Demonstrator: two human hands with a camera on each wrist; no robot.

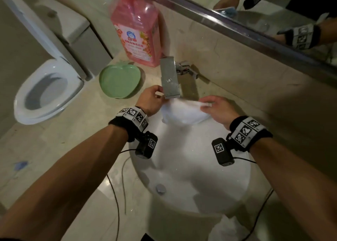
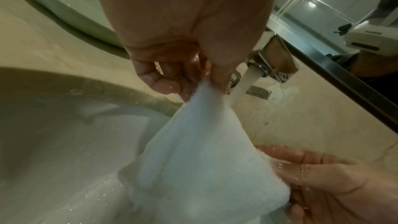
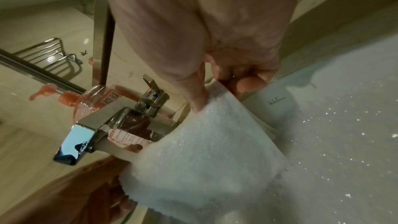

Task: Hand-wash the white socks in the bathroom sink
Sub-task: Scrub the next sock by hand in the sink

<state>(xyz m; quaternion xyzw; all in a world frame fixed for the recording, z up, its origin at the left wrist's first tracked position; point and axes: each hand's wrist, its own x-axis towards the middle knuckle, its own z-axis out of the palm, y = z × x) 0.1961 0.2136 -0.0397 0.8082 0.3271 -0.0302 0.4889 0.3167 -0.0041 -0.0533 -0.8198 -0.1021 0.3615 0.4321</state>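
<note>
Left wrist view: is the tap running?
Yes. A white stream of water pours from the faucet spout, just behind the white sock pinched by the left hand.

From the head view, the chrome box-shaped faucet (image 1: 169, 76) covers my left hand's fingertips (image 1: 158, 90) and the near edge of the white terry sock (image 1: 184, 113) — whether one sock or two, I cannot tell. The pink detergent bottle (image 1: 135, 31) loses its pump at the top edge. In my right wrist view, my left hand (image 3: 120, 198) sits mostly behind the sock, lower left.
</note>
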